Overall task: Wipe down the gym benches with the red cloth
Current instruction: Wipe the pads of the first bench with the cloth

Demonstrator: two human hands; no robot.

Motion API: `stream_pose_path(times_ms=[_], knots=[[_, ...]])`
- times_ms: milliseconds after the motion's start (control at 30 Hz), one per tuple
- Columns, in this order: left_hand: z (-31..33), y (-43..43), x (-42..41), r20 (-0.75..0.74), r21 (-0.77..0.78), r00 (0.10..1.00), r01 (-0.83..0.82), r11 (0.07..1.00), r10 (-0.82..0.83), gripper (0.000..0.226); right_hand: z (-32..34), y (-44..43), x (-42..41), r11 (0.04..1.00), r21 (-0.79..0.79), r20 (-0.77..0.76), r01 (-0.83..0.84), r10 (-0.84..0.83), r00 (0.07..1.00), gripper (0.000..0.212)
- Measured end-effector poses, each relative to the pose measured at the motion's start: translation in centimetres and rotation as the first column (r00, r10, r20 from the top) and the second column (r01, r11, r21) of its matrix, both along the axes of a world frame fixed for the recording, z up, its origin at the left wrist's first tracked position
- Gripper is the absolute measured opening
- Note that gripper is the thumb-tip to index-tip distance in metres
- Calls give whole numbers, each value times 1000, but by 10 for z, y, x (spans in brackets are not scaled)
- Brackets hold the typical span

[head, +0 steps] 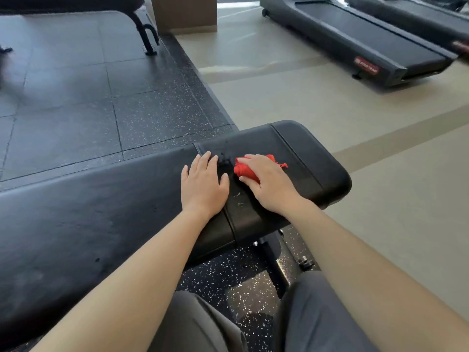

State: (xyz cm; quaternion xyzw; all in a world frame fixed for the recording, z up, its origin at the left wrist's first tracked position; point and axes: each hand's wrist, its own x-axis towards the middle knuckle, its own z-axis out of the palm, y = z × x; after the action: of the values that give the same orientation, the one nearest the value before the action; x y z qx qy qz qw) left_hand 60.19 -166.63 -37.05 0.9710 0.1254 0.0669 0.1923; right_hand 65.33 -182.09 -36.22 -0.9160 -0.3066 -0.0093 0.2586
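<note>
Head view: we see the left hand (203,185) resting flat on the black padded desk (101,212), its fingers (206,161) straight and nearly together. Just beside it, the right hand (267,185) presses the bunched red cloth (244,170) onto the desk, fingers curled over it. A treadmill (355,39) stands well beyond.

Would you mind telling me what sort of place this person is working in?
Most likely a gym: a black padded bench, two treadmills beyond, and speckled rubber floor tiles.
</note>
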Motion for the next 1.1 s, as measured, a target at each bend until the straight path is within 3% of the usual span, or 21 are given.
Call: stream_pose_path(times_ms=[200,467,733,967,1100], knots=[[8,7,1,2,-44,999,43,998,-43,53,5,22,23,998,-27,1,52,-52,999,44],[2,29,-6,38,83,999,-33,996,30,60,-3,20,24,993,-35,32,-115,116,993,46],[0,29,-6,70,67,997,-43,997,38,59,-3,71,74,997,-37,2,-71,71,997,44],[0,29,-6,73,66,997,-46,997,41,58,-10,33,33,982,19,53,-188,187,981,46],[0,28,-6,64,73,997,-43,996,38,59,-9,41,42,984,48,35,-172,170,985,43]])
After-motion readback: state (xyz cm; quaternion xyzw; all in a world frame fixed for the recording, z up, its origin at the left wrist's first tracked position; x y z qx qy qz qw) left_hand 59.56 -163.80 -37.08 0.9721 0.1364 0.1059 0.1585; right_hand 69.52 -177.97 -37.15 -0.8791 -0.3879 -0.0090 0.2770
